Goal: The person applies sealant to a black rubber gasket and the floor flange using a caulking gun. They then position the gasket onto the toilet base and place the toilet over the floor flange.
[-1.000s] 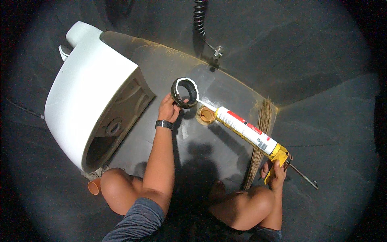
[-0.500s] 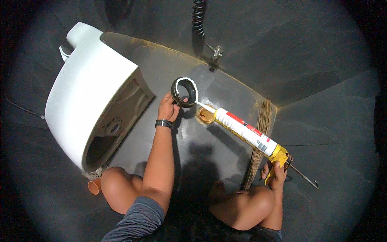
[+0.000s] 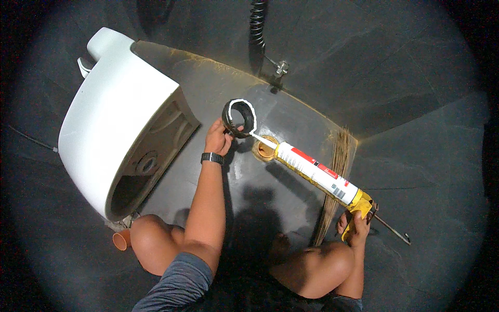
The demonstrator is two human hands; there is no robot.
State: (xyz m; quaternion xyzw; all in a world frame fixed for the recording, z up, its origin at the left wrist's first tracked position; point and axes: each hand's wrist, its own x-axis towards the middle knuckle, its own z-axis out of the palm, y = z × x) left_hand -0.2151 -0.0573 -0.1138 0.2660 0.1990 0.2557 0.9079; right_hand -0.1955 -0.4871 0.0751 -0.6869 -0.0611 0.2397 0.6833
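Observation:
My left hand (image 3: 218,138) is closed on a black rubber ring (image 3: 226,120), holding it up over the floor with its opening facing me. A white bead of sealant (image 3: 251,106) runs along the top and right of the ring's rim. Low on the right, my right hand (image 3: 356,229) grips the yellow handle of a caulking gun (image 3: 362,204). The gun holds a white and red sealant cartridge (image 3: 317,171), and its pale nozzle (image 3: 264,139) touches the ring's lower right rim. Behind the nozzle, an orange-brown drain pipe opening (image 3: 265,150) sits in the floor.
A white toilet (image 3: 112,114) lies tipped on its side at the left, its hollow underside facing right. A stick broom (image 3: 332,192) lies beneath the cartridge. A metal valve (image 3: 281,67) and black coiled hose (image 3: 257,26) are at the back wall. An orange pipe piece (image 3: 121,239) lies by my left knee.
The nozzle tip has shifted slightly left and down along the ring's rim, and the white bead reaches a little lower. The ring has moved very slightly right.

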